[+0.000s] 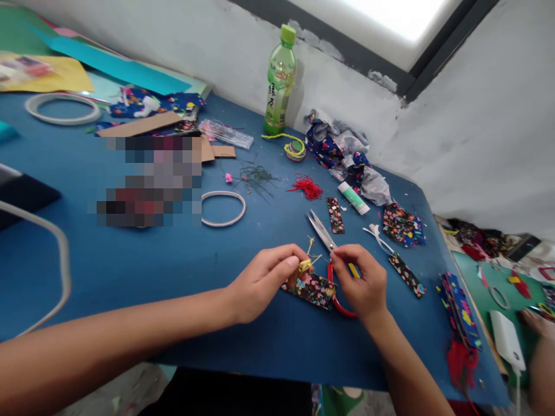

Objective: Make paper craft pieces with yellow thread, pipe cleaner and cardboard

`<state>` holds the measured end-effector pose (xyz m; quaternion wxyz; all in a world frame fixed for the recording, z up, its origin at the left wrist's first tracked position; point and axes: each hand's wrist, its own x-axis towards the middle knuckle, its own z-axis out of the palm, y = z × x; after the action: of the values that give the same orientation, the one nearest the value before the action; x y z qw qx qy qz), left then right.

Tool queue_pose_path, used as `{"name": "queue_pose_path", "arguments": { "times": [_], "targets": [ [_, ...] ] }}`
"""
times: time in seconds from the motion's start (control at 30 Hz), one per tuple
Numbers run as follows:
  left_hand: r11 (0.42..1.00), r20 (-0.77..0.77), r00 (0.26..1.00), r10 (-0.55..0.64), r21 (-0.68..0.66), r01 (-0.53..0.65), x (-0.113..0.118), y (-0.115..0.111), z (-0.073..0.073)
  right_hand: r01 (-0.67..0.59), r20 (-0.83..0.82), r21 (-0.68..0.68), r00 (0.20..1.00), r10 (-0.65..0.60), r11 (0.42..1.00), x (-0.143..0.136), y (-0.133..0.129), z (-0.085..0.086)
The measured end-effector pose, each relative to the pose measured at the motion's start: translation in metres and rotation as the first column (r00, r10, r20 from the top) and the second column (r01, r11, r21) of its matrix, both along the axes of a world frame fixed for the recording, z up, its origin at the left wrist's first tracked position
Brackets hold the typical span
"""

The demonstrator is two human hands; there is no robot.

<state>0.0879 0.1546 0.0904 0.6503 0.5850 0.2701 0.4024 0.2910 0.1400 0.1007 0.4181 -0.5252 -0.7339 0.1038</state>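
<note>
With left hand [266,283], clamping grip on yellow thread [306,266] at left end of black floral fabric strip [318,291] over desk [173,263], presumably to steady the bundle. Over red-handled scissors [321,230], pinching together grip of right hand [363,283], maybe to tension the thread; can't make out any held item, nor the covered parts of strip and scissors.

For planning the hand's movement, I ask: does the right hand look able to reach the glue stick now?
Probably yes: the glue stick lies just beyond the right hand, and no object shows between them; the scissors lie off to the left.
</note>
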Motion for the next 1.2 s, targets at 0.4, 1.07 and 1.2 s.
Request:
{"name": "queue_pose_path", "arguments": {
  "times": [0.4,1.07,1.2],
  "targets": [
    [0.984,-0.178,0.984,0.008,0.175,0.024,0.006,0.003,-0.002,-0.208,-0.054,-0.055,0.977,0.205,0.977,-0.018,-0.019,-0.003],
    [0.9,-0.353,0.909,0.221,0.432,-0.051,0.003,0.01,-0.009,0.092,0.087,0.143,0.991,-0.105,0.985,0.012,-0.005,0.018],
    [0.928,-0.342,0.913,0.224,0.36,-0.093,0.003,0.012,-0.01,0.412,-0.238,0.213,0.901,-0.362,0.886,0.035,0.006,0.022]
  ]
}}
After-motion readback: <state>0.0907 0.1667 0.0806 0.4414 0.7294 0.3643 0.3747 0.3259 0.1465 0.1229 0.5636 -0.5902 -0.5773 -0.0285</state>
